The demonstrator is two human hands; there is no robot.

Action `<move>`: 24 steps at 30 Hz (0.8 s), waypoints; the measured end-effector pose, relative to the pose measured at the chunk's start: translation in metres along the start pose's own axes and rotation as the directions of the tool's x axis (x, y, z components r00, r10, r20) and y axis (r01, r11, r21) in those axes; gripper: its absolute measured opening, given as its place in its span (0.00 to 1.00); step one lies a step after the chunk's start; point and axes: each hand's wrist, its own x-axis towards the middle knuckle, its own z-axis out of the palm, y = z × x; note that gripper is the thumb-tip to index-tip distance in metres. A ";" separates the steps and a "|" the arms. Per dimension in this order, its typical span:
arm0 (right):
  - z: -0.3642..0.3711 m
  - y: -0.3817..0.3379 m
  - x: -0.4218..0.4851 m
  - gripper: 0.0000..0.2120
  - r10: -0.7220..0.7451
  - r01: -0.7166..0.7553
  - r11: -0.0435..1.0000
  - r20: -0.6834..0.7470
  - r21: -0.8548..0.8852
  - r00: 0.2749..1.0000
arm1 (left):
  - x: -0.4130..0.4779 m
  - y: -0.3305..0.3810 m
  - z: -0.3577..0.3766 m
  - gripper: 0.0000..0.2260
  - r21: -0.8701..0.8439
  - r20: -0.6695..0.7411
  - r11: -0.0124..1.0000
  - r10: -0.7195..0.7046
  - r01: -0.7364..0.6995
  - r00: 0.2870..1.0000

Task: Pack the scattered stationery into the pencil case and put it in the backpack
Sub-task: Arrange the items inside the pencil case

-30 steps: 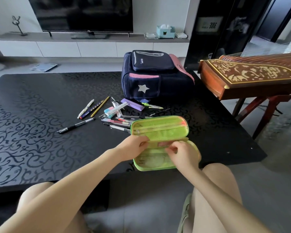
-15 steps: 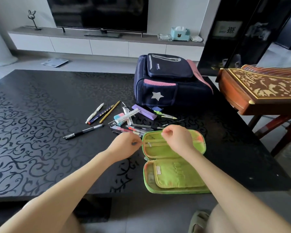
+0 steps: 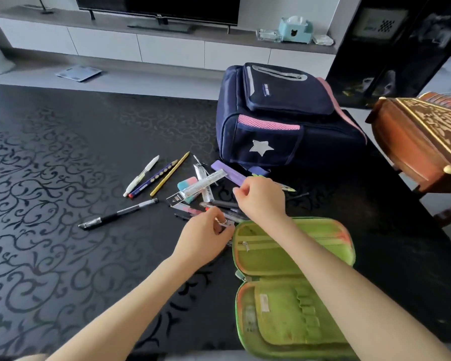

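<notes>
The green pencil case (image 3: 292, 259) lies open flat at the table's near right edge, both halves showing. Scattered stationery lies left of and behind it: a black pen (image 3: 116, 214), a white pen (image 3: 141, 175), a dark pencil (image 3: 154, 182), a yellow pencil (image 3: 170, 173), an eraser (image 3: 187, 184), a purple ruler (image 3: 225, 171). My left hand (image 3: 206, 237) is curled on a clear pen (image 3: 227, 222) in the pile beside the case's left edge. My right hand (image 3: 261, 198) reaches over the pile and pinches the near end of the purple ruler. The navy backpack (image 3: 284, 118) lies behind, zipped.
The black patterned table (image 3: 63, 178) stretches left. A carved wooden instrument (image 3: 425, 139) stands close on the right, beside the table's edge. A TV cabinet (image 3: 167, 45) and a floor scale (image 3: 78, 73) are beyond the table.
The case went from half-shut to fully open and flat. Both hands left the case and moved forward into the stationery pile; the right hand went furthest, to the ruler.
</notes>
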 end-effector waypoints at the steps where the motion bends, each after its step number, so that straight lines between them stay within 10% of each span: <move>1: -0.007 0.000 -0.019 0.12 -0.019 0.021 0.999 0.055 -0.029 0.998 | 0.000 0.001 0.001 0.08 -0.010 0.006 1.000 -0.028 0.028 1.000; 6: -0.001 0.015 -0.080 0.10 -0.006 0.055 0.983 0.266 -0.175 0.964 | -0.003 0.011 0.004 0.08 -0.040 0.075 0.999 -0.027 0.030 0.997; 14: -0.003 0.021 -0.089 0.07 -0.031 0.087 0.978 0.277 -0.191 0.960 | -0.012 0.027 0.010 0.07 0.034 0.058 0.997 0.063 -0.065 0.996; 21: -0.069 0.107 -0.075 0.04 0.344 -0.233 0.864 0.185 -0.447 0.921 | -0.014 0.019 0.007 0.07 0.080 0.052 0.992 0.096 -0.100 0.994; 24: -0.080 0.098 -0.054 0.10 0.232 -0.170 0.922 0.145 -0.348 0.962 | -0.012 0.016 0.007 0.08 0.090 0.066 0.986 0.134 -0.140 0.989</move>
